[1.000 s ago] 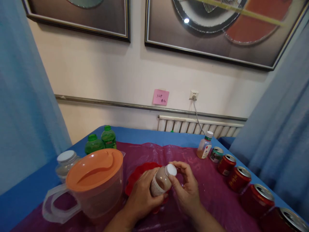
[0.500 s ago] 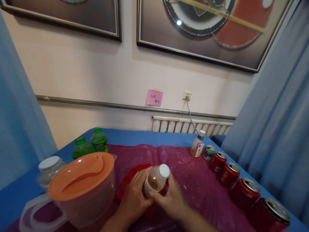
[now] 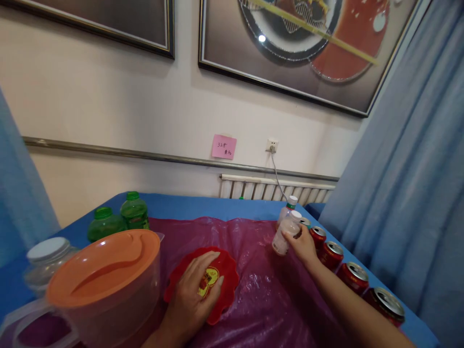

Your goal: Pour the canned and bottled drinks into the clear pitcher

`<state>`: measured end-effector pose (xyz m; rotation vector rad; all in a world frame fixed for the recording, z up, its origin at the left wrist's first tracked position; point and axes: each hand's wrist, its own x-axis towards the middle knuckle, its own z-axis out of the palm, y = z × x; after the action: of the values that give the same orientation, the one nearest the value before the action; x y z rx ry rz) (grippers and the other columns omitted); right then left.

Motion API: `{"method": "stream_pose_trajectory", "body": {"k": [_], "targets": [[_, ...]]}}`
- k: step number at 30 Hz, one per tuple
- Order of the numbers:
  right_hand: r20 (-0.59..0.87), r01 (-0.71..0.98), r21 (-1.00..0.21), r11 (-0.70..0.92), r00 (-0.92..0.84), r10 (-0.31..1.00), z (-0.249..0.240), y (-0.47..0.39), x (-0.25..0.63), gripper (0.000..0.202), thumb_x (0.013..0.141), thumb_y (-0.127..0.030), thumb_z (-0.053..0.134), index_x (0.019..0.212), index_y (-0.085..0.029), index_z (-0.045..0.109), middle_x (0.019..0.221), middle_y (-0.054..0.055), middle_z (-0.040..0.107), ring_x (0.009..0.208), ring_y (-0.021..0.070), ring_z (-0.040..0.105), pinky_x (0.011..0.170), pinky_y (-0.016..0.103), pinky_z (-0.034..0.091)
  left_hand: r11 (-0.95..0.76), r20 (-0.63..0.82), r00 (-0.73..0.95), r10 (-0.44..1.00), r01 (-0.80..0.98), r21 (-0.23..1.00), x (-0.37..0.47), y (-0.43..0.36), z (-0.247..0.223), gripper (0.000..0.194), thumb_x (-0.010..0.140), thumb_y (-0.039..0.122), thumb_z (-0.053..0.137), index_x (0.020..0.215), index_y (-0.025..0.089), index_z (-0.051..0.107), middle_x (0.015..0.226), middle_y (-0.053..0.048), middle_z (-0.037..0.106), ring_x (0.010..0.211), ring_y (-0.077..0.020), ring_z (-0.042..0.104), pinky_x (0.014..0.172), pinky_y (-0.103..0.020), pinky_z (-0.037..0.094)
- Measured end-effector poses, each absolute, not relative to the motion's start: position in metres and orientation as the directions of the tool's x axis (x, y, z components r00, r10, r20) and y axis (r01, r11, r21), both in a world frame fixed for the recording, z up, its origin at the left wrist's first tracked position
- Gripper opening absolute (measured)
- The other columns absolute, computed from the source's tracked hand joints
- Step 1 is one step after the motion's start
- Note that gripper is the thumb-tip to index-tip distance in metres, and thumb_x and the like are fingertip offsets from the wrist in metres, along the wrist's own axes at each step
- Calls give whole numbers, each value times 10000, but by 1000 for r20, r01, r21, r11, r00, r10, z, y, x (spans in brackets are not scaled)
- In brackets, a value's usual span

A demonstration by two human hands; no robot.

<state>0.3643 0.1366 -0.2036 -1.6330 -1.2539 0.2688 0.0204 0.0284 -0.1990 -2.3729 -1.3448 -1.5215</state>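
A clear plastic bottle [image 3: 284, 237] with a white cap is gripped by my right hand [image 3: 303, 242] at the far right of the purple sheet. Right behind it stands a similar bottle [image 3: 289, 207] with a green band under its white cap, partly hidden. My left hand [image 3: 194, 292] is over the red scalloped plate [image 3: 227, 295], fingers stretched out with nothing in them. A yellow print shows on the plate between thumb and fingers. Whether the left hand touches the plate I cannot tell.
To the left stand a clear pitcher with an orange lid [image 3: 105, 268], a white-lidded jar [image 3: 50, 261] and two green bottles [image 3: 134, 212]. Several drink cans [image 3: 353, 278] line the right edge. The purple plastic sheet [image 3: 253, 290] covers part of the blue table [image 3: 188, 202].
My right hand has carried the bottle from above the red plate to the far right, beside the other bottle. My left hand has let go of it and opened. The view has shifted slightly right.
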Motion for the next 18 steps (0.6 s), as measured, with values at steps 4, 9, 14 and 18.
{"method": "stream_pose_trajectory", "body": {"k": [4,9,14,18], "targets": [[353,636,-769,-59,499,791,-214,154,399,641,659,-514,669,1170,-135,594,1155,189,686,1066,361,661,939,450,492,-642,740,165,652,640,423,20,30,-200,365,868,262,620,1232,280,594,1170,-52,711,1078,-215,683,943,-347,569],[338,654,-747,-122,530,778,-224,165,410,679,677,-530,648,1200,-102,576,1160,229,680,1096,382,648,930,453,488,-637,725,170,668,635,437,21,32,-203,308,877,252,609,1183,281,630,1132,-40,729,1049,-196,692,922,-316,575],[346,653,-748,-119,537,769,-227,172,407,763,692,-524,637,1304,-89,500,1248,242,637,1137,380,632,945,442,481,-618,698,169,696,636,463,22,32,-203,251,891,263,597,1134,273,660,1096,-45,741,1018,-201,702,898,-326,582],[383,651,-755,-82,538,750,-227,163,403,788,698,-504,670,1349,-117,450,1269,221,616,1173,384,604,966,448,469,-625,702,165,693,623,470,22,31,-202,240,890,248,601,1120,274,663,1077,-34,745,1009,-188,703,898,-309,575]]}}
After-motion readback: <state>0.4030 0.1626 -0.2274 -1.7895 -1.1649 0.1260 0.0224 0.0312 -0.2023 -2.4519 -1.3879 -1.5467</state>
